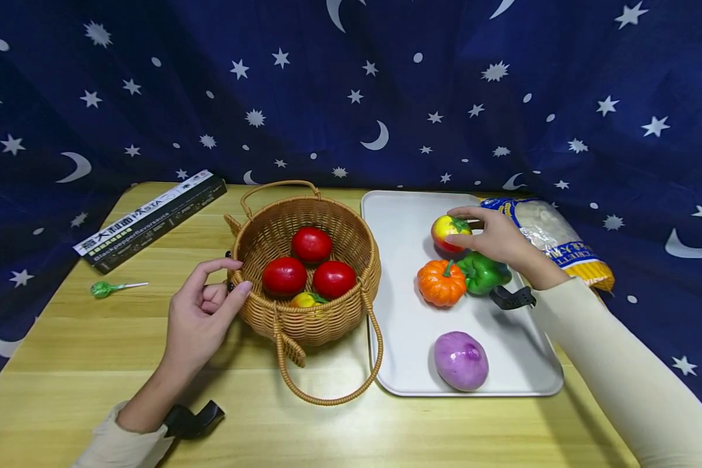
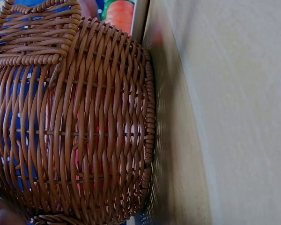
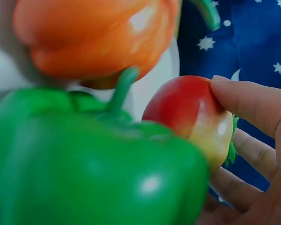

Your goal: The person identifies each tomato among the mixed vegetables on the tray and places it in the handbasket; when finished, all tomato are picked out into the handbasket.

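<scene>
My left hand (image 1: 195, 318) is at the left rim of a round wicker basket (image 1: 307, 325), its thumb and index finger pinching the edge. Inside the basket lie three glossy red oval fruits (image 1: 284, 276) and a partly hidden yellow fruit (image 1: 307, 300) with green leaves. Over the white tray (image 1: 394, 351), my right hand (image 1: 497, 240) holds a red-and-yellow fruit (image 1: 446, 233) with a leafy green top between thumb and fingers. Close to that hand sit a green bell pepper (image 3: 98, 164) and a small orange pumpkin (image 3: 93, 37). The left wrist view shows mostly basket weave (image 2: 98, 126).
A purple onion (image 1: 461, 361) lies at the tray's near end. To the tray's right is a blue-and-yellow pasta bag (image 1: 556, 227). At the left are a black-and-white pasta box (image 1: 152, 221) and a green lollipop (image 1: 102, 290). One basket handle (image 1: 327, 401) hangs toward the front.
</scene>
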A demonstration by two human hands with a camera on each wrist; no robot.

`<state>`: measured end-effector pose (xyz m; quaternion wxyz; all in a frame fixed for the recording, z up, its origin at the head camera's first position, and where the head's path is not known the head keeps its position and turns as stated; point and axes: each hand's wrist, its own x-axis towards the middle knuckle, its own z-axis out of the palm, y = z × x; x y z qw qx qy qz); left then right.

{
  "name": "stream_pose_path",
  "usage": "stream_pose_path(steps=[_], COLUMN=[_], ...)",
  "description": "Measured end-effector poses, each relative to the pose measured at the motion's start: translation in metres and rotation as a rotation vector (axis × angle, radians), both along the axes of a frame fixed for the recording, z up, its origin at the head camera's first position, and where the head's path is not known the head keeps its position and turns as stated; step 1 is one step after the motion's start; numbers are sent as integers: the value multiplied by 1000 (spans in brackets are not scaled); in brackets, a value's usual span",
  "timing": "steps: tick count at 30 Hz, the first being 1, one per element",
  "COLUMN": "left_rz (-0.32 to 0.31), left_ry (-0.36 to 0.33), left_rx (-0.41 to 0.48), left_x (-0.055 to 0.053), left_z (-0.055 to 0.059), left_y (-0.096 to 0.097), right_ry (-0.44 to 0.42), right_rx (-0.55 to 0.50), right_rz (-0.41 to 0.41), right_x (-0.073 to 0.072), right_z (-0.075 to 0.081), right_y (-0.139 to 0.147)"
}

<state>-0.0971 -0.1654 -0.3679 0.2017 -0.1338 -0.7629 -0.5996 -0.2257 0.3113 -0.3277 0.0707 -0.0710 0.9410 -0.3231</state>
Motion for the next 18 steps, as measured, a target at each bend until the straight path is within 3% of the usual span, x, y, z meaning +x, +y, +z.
stream_pose_path(steps=[18], left_rz=[6], left_ry=[-3], left_rx=[0], left_x=[0], left_z=[0], left_y=[0], right_ry=[75], right_rx=[-160], right_rz=[-5], right_x=[22], right_z=[41], right_y=[-47])
